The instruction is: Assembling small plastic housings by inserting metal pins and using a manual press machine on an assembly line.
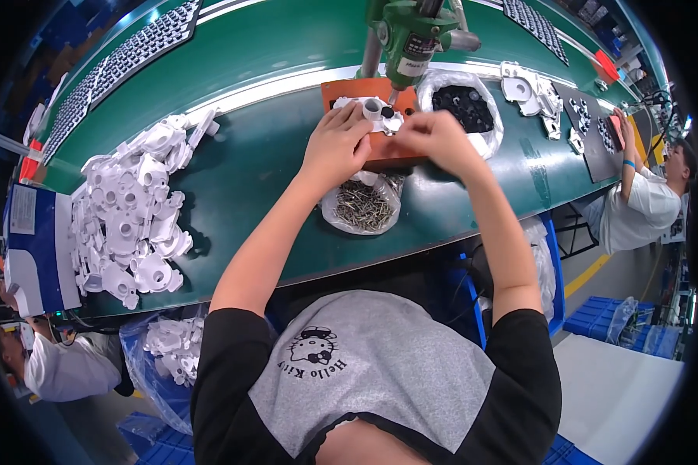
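A white moulded plastic part with a round collar sits on the orange base of a green bench press. A small black piece is on the part, just under the press's tip. My left hand holds the part's left side, fingers over it and thumb at its near edge. My right hand is by the base's right front corner with its fingers pinched together. What they hold, if anything, is hidden. Nearest to my hands are a bag of metal screws and a bag of black pieces.
A large heap of white plastic parts covers the left of the green bench. More white parts lie at the far right. Black trays stand along the back. Co-workers are at both sides. Blue crates sit below.
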`<state>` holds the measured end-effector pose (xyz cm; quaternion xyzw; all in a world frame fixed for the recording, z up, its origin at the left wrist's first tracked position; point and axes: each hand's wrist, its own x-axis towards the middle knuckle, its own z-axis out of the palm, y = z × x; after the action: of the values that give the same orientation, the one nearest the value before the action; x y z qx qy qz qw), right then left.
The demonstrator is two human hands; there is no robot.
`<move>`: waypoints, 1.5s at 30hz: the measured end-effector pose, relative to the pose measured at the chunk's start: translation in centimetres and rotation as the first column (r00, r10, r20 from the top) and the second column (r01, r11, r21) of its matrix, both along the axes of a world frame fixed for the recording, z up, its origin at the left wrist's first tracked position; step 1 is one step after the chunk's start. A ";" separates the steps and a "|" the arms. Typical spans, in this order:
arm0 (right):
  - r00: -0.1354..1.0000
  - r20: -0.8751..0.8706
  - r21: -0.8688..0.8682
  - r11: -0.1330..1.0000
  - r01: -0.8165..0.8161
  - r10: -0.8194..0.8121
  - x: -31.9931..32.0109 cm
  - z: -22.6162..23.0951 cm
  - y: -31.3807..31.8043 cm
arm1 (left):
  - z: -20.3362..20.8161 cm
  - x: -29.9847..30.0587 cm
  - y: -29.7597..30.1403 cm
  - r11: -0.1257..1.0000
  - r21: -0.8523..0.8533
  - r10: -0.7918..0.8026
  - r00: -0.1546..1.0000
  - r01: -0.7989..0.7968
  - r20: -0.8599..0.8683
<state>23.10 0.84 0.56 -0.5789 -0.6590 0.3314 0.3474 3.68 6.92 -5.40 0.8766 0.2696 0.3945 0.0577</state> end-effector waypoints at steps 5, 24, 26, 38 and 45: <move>0.995 -0.025 -0.131 0.987 0.089 -0.094 2.2 -0.9 4.2 | -0.1 0.0 -0.1 1.000 -0.004 0.011 1.000 -0.011 -0.007; 1.000 0.007 -0.181 0.983 0.008 -0.007 2.6 -2.0 7.5 | -0.1 0.4 0.3 1.000 -0.001 -0.011 1.000 0.011 0.010; 0.999 0.003 -0.200 0.979 -0.041 0.043 2.5 -1.4 7.6 | 0.0 0.1 0.2 1.000 -0.014 0.005 1.000 -0.005 0.013; 0.824 -0.561 0.278 0.918 0.285 -0.086 10.3 17.4 15.1 | 0.2 0.7 -0.4 0.999 -0.001 -0.042 0.999 0.042 0.012; 0.875 -0.485 0.680 0.622 0.387 -0.014 5.4 24.1 11.8 | 0.0 -0.4 -0.2 1.000 -0.025 0.014 0.999 -0.016 -0.051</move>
<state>28.47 12.60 24.68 -0.3618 -0.5702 0.1018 0.7305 3.28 6.73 -5.42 0.8834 0.2825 0.3691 0.0590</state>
